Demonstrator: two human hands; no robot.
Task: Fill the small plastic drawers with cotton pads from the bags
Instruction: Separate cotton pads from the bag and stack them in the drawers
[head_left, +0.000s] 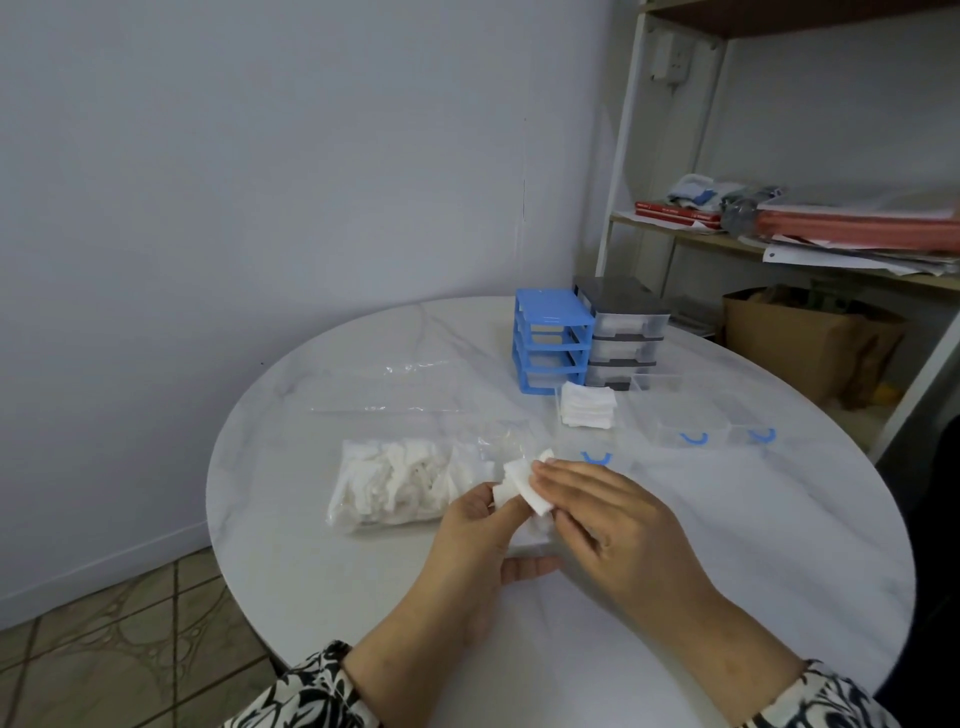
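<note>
My left hand (470, 525) curls its fingers around a small stack of white square cotton pads (524, 486), pinching them between thumb and fingertips. My right hand (605, 514) lies over the same stack with fingers nearly straight, their tips resting on the top pad. Both hands hover above the round white marble-patterned surface (363, 582).

Just left of my hands lies one clear plastic bag full of cotton pads (400, 483); one flat, clear plastic bag (384, 387) lies behind it.

Two small drawer units stand side by side at the far edge: a blue plastic frame (550, 340) and a grey plastic one (621, 327) whose clear drawers show white inside.

Three clear drawers with blue handles sit out on the surface. The left drawer (587, 410) holds a pile of pads; what the other two (670, 415) (748, 410) hold, I cannot tell.
</note>
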